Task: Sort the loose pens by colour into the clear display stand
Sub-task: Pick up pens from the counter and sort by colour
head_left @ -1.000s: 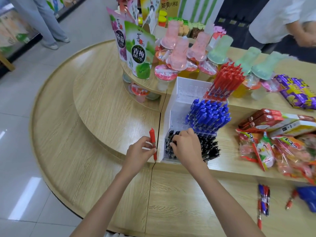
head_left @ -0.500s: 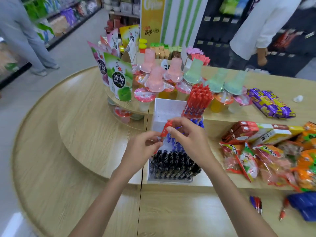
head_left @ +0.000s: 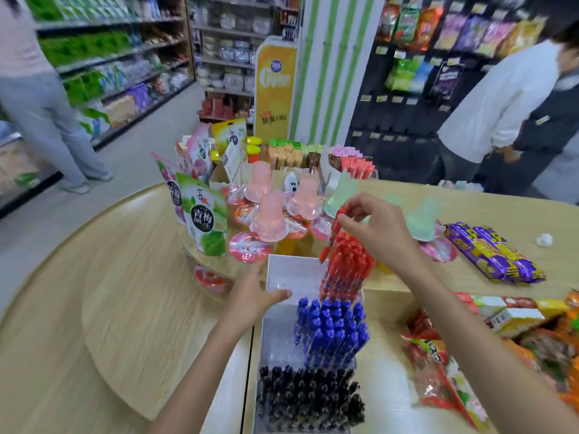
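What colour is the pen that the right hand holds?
Red. The head view shows the pen pinched by the right hand.

Light wood-grain tiered table (head_left: pixel 125 308) at eight o'clock, pale grey floor (head_left: pixel 150 158) at ten, stocked shop shelving (head_left: pixel 119 57) at eleven, green-and-white striped pillar (head_left: pixel 332 67) at twelve

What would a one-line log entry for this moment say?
right hand: pinches red pen above red pens | left hand: touches display stand

Your right hand (head_left: pixel 376 227) hides the red pen (head_left: pixel 330 239) top; snack packets (head_left: pixel 560 349) run off the right edge.
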